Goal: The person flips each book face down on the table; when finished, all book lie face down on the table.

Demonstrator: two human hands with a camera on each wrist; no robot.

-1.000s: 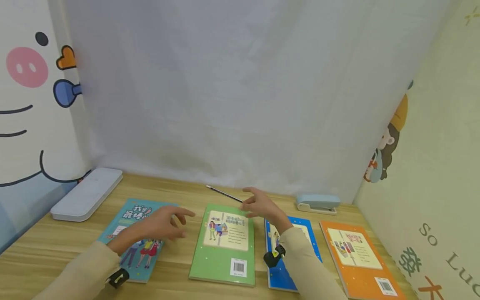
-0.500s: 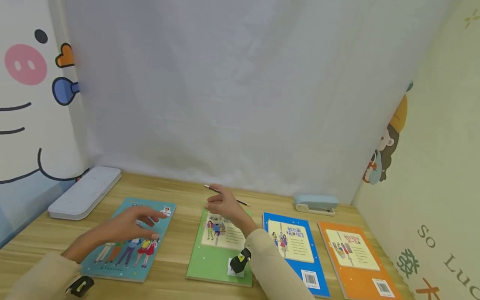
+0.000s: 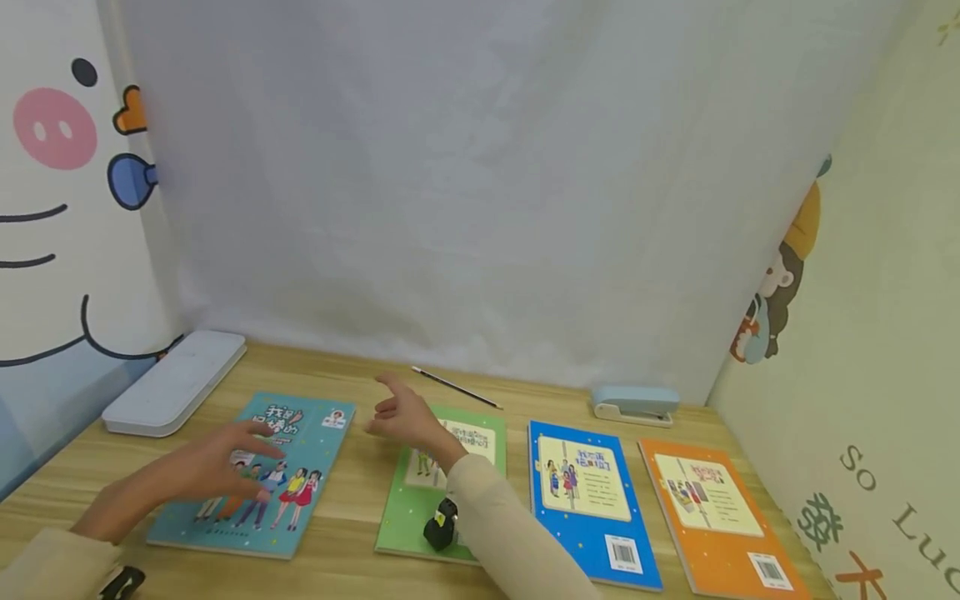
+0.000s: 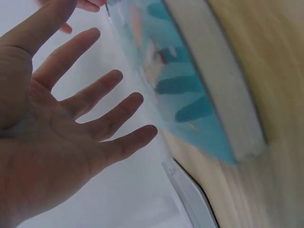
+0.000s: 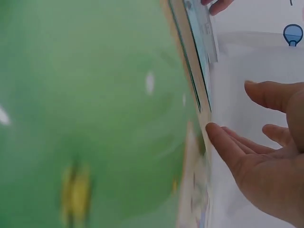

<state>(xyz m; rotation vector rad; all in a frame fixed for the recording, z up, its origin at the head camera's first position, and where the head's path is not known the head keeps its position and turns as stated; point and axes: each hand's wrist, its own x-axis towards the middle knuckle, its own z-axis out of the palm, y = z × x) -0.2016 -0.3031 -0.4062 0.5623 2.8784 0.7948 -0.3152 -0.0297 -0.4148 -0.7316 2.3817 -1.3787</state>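
Note:
My left hand hovers over the teal book, fingers spread and holding nothing. In the left wrist view its fingers are apart from the cover, casting shadows on it. My right hand is in the air above the upper left part of the green book, with nothing between its fingers. The right wrist view shows that green cover close up, and the fingers loosely extended. My right forearm hides part of the green book.
To the right lie a blue book and an orange book. Behind them stands a light blue stapler. A pencil lies near the white curtain. A pale flat case sits at the back left of the wooden table.
Both hands have moved left. The right went from between the green and blue books to the green book's left side, uncovering the blue book. The left shifted further over the teal book.

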